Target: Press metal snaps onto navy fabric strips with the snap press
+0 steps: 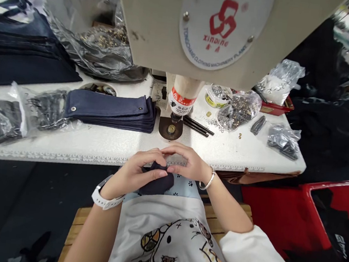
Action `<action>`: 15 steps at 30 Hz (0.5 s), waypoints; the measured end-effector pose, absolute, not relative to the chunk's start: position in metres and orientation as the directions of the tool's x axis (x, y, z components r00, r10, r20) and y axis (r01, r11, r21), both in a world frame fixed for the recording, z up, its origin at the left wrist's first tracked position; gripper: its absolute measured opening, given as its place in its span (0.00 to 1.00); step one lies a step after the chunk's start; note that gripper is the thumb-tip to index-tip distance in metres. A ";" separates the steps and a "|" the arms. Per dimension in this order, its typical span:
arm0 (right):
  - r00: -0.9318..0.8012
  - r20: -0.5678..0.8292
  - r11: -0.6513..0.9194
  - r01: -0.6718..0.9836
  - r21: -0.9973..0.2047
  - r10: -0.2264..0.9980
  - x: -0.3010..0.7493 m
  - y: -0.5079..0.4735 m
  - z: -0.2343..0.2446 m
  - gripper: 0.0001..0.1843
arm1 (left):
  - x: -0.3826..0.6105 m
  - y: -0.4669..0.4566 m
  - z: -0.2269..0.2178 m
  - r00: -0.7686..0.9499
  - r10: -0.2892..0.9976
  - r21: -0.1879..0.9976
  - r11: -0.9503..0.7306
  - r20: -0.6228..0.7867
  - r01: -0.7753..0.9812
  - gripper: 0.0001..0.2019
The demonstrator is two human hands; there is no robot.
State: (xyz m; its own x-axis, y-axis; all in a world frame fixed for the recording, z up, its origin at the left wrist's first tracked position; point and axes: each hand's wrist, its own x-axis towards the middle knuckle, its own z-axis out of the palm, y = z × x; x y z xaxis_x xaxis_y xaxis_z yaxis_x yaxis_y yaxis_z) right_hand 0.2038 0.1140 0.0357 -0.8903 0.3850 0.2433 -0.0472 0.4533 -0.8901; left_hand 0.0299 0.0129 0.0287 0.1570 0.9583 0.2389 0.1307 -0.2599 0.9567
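At the table's front edge, above my lap, my left hand (140, 172) is closed around a dark navy cloth piece (158, 184) that looks folded. My right hand (189, 163) meets it from the other side, its thumb and fingers pinching the cloth's upper edge. The fingertips of both hands come together there and partly hide the cloth. Just beyond them stands a snap-fastening press (183, 94), with a brass-coloured snap part (171, 128) on its round lower die. Left of the press lies a stack of navy cloth strips (110, 107) with metal snaps on the top one.
Bags of dark parts (2, 117) and a large plastic bag (87, 33) stand left, near dark folded fabric (22, 54). Black springs (198, 126), a tub of metal parts (218, 97) and a bag of snaps (240, 109) lie right. A red bin (334, 220) is lower right.
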 end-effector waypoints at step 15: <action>-0.968 -0.065 0.256 0.129 -0.958 0.244 0.223 0.113 0.048 0.13 | 0.034 0.017 0.049 0.316 0.939 0.906 -0.249 0.138 0.342 0.09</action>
